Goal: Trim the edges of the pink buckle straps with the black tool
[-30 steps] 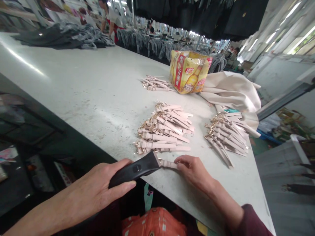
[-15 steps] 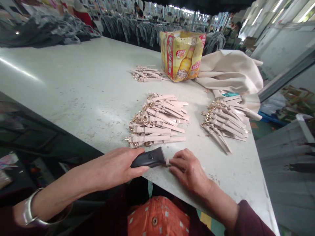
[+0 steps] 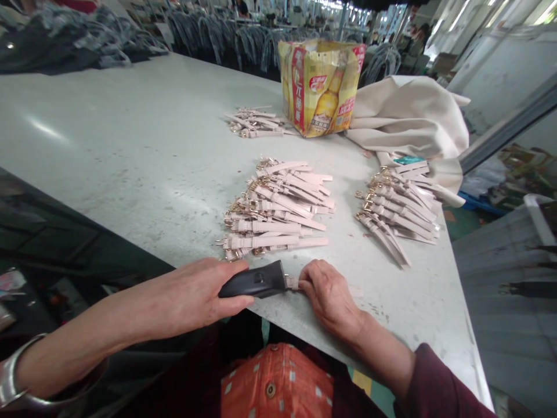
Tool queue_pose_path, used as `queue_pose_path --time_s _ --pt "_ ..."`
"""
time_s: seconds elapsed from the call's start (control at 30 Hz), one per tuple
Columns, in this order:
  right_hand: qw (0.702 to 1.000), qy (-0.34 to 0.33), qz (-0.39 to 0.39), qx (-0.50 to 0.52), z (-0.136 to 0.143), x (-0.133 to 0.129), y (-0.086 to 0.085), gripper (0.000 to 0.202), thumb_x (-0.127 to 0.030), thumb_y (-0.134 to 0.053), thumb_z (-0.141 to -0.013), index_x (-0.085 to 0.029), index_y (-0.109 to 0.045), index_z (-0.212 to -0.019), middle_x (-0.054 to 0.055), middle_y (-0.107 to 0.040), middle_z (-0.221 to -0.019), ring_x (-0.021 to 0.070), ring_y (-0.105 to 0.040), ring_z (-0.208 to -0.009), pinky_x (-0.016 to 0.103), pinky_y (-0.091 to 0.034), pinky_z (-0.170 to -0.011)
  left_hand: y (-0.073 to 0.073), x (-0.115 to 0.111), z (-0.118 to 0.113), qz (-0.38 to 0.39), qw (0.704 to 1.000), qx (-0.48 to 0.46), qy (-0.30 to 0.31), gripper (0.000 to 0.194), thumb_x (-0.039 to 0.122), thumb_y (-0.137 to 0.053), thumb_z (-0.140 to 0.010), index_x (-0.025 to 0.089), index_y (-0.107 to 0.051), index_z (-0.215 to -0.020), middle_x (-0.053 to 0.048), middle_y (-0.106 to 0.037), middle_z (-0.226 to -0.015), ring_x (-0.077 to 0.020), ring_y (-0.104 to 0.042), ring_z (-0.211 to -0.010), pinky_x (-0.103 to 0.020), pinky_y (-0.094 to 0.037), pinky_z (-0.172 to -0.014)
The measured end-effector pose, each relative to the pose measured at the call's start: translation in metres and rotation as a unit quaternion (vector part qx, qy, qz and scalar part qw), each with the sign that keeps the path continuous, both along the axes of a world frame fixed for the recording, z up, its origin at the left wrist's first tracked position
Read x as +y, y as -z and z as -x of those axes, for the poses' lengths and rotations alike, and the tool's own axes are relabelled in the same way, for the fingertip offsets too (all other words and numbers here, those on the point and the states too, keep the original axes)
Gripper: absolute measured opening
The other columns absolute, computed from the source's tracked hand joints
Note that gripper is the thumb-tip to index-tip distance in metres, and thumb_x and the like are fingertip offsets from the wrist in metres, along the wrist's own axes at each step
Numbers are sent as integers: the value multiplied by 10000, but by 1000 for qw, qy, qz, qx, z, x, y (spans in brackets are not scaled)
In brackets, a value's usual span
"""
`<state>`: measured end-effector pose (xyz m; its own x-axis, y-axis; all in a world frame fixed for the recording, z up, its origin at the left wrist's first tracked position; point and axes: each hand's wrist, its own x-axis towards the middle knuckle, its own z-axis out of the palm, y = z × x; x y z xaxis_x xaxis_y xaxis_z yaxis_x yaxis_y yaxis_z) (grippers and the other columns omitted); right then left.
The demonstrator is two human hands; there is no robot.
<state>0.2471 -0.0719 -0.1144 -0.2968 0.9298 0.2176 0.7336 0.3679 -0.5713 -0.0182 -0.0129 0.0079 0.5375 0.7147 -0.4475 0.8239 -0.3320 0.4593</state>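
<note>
My left hand (image 3: 206, 293) is wrapped round a black handheld tool (image 3: 253, 281) that looks like a hair clipper, its wide end facing right. At that end lies a beige buckle strap (image 3: 292, 282), held down by my right hand (image 3: 328, 297) with its fingers closed over it near the table's front edge. Most of the strap is hidden under the fingers; a pale end shows faintly to the right. Just beyond both hands is a pile of beige buckle straps (image 3: 278, 212), buckles to the left. A second strap pile (image 3: 402, 209) lies further right.
On the pale table (image 3: 143, 168) stand a yellow beer carton (image 3: 324, 96) and a smaller strap pile (image 3: 256, 123). Draped beige material (image 3: 409, 113) lies at the right back. Dark wrapped goods (image 3: 69, 40) are heaped far left. A grey bin (image 3: 500, 290) stands beyond the right edge.
My left hand and the tool have shifted slightly left. More of the strap shows between the tool and my right hand, whose fingers are now more curled. The camera view has shifted slightly.
</note>
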Motion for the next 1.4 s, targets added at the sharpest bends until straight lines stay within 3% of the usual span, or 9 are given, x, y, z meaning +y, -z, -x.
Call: queue_pose_path --time_s 0.1,0.23,0.5,0.63,0.8,1.07,1.27,1.4 --pt "999 31 -1 -26 3 0 4 137 -129 -583 -993 -227 -581 -898 40 -667 -838 216 -613 -782 314 -438 -728 -4 0 -5 35 999 16 23 269 499 -576 -935 284 -724 -995 1 -815 -900 -235 -763 -805 -290 -511 -714" --pt "997 60 22 -35 4 2 3 124 -169 -523 -1024 -236 -561 -927 27 -666 -797 198 -615 -719 288 -420 -684 -4 2 -17 18 999 26 44 265 511 -580 -926 280 -705 -955 -19 -801 -894 -253 -752 -819 -298 -492 -689" --pt "991 109 77 26 3 8 1 138 -252 -453 -1065 -246 -530 -950 3 -656 -743 182 -606 -638 278 -406 -642 0 4 -33 19 999 8 45 272 510 -575 -920 266 -684 -873 -24 -791 -854 -248 -749 -802 -300 -486 -694" --pt "989 49 85 114 -8 0 -8 167 -225 -419 -1076 -228 -584 -1052 31 -717 -862 190 -665 -770 295 -499 -738 3 1 -27 29 999 6 26 275 510 -561 -934 265 -685 -913 -33 -797 -887 -264 -756 -845 -305 -497 -702" --pt "998 -20 35 50 -34 -17 -17 183 -135 -605 -956 -198 -718 -1085 111 -745 -1073 269 -667 -1015 429 -515 -933 0 -1 -19 29 999 17 20 309 538 -559 -931 266 -702 -957 -43 -803 -912 -282 -756 -872 -321 -511 -720" --pt "993 -32 58 103 -41 -23 -4 211 -106 -673 -947 -218 -784 -1089 73 -704 -956 236 -660 -923 378 -551 -842 -6 -1 -30 30 998 28 53 270 500 -567 -943 262 -688 -910 -25 -787 -878 -252 -746 -831 -307 -496 -708" --pt "994 -35 53 89 -41 -23 -6 200 -114 -659 -967 -218 -775 -1092 75 -694 -969 235 -649 -931 373 -549 -848 11 16 -34 7 999 -25 41 321 518 -579 -951 264 -737 -1069 -24 -818 -1000 -253 -757 -903 -302 -529 -780" --pt "994 -28 49 90 -40 -23 -7 211 -97 -652 -949 -205 -764 -1093 75 -692 -961 239 -643 -934 382 -547 -856 14 18 -23 15 999 -10 32 321 524 -577 -954 260 -740 -1040 -21 -825 -966 -247 -759 -858 -303 -532 -766"
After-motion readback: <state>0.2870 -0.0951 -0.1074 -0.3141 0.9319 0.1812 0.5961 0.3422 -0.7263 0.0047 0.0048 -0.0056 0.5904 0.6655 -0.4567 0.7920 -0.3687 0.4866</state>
